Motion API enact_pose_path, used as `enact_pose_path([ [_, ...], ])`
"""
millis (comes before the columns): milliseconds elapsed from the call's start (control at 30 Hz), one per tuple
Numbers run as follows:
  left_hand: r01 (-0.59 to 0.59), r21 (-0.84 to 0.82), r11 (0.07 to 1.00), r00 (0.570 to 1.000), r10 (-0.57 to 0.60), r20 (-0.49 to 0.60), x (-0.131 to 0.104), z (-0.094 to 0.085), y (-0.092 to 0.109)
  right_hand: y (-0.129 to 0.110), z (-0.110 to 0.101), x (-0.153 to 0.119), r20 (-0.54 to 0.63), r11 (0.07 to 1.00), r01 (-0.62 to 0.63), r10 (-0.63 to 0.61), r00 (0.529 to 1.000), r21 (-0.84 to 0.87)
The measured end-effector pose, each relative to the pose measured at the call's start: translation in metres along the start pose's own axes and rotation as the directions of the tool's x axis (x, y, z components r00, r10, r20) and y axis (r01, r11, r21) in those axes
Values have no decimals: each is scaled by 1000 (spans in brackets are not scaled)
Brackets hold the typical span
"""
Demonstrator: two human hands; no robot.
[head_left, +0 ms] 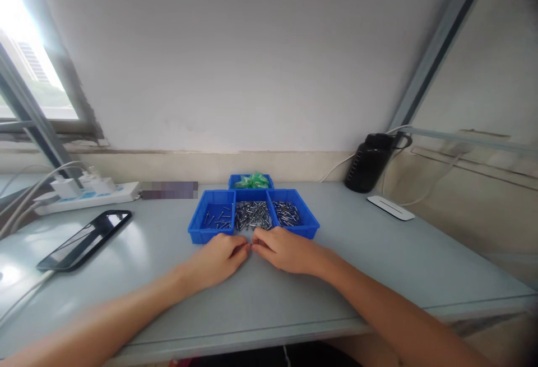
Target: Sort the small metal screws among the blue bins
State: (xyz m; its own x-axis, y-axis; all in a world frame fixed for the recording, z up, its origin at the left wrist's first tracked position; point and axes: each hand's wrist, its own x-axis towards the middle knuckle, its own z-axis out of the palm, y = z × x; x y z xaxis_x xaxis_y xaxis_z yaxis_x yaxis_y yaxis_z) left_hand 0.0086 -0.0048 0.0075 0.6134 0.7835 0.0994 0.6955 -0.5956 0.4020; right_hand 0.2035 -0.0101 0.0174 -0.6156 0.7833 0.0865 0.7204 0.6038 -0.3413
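Note:
My left hand [222, 256] and my right hand [288, 250] meet just in front of the blue bins, fingertips pinched and nearly touching. Whatever lies between the fingers is too small or hidden to make out. Behind my left hand is the left blue bin [196, 231], with a thin scatter of screws or nails [222, 224] in it. The middle bin holds a dense heap of similar metal pieces [251, 214]; its front edge is partly covered by my hands. Beyond my right hand stands the right blue bin [310, 226], with another pile of metal pieces [286, 214].
A further blue bin [232, 182] with green plastic [254, 180] stands behind, near the wall. On the left lie a phone [86, 241] and a power strip [121, 192] with cables. A black bottle [367, 165] and a flat white device [390, 208] are at the right.

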Motion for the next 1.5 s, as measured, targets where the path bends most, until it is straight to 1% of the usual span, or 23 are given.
enact_pose_path([
  [133, -9, -103, 995, 1000, 11, 21, 1, -1, 1, 0, 3, 0, -3, 999, 44, -44, 999, 2],
  [300, 2, -133, 991, 1000, 2, 25, 2, -2, 2, 1, 3, 1, 4, 995, 97, -97, 995, 6],
  [533, 41, -65, 997, 998, -39, 41, 1, 0, -1, 4, 3, 2, -5, 989, 146, -146, 989, -6],
  [633, 31, -28, 999, 999, -31, 24, 0, 2, -1, 4, 2, 2, -31, 996, 89, -90, 995, -20],
  [733, -2, 7, 1000, 1000, 1, 27, -1, 4, -1, 2, 0, 1, -53, 999, 36, -37, 998, -15],
  [833, -29, 54, 998, 999, 28, 29, -1, 5, -2, 1, -1, 1, -26, 998, 49, -50, 998, -25],
  [967, -36, 126, 991, 999, 33, 31, -2, 4, 0, 2, -1, 1, 4, 995, 90, -90, 996, -44],
  [1200, -30, 211, 977, 998, 17, 63, -4, 0, 6, 3, -1, 2, 28, 997, 67, -66, 997, -34],
  [1367, 2, 244, 970, 999, -13, 43, -2, 2, 2, 6, 0, 2, 40, 997, 72, -71, 997, -35],
  [1433, 10, 235, 972, 999, -18, 28, -2, 2, 2, 7, 1, 2, 55, 997, 73, -71, 996, -39],
  [1500, -7, 204, 979, 1000, 3, 21, -2, 1, 2, 7, 2, 2, 67, 996, 79, -76, 995, -43],
])
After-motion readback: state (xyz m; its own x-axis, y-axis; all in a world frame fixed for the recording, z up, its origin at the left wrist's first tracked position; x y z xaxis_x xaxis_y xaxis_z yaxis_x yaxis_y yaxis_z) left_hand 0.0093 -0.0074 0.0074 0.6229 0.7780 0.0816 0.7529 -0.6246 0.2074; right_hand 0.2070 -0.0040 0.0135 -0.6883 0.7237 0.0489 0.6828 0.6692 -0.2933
